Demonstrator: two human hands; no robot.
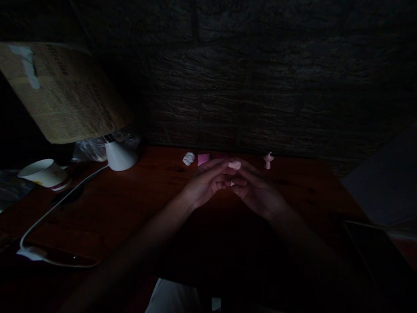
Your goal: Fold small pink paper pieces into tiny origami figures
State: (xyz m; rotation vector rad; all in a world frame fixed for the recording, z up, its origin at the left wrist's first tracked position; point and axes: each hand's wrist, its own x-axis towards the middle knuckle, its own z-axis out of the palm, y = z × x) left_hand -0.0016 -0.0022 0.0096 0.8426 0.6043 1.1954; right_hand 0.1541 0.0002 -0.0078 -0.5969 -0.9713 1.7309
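Note:
In dim light, my left hand (206,183) and my right hand (258,192) meet above the wooden table. Between their fingertips they hold a pale pink lump (234,165) that looks like modelling clay. A small pale bit shows lower down between the fingers; whether it is part of the same lump I cannot tell. Just behind my left hand lies a flat pink square (203,159), with a crumpled whitish lump (189,158) to its left. Beyond my right hand stands a small twisted pale pink piece (268,160). A dark reddish thing behind the fingers is partly hidden.
At left, a lamp with a printed shade (64,95) stands on a white base (121,157), its white cable (62,199) curving across the table (133,218). A paper cup (44,174) lies tilted near it. A dark flat panel (382,254) is at right; a stone-patterned wall (218,89) rises behind.

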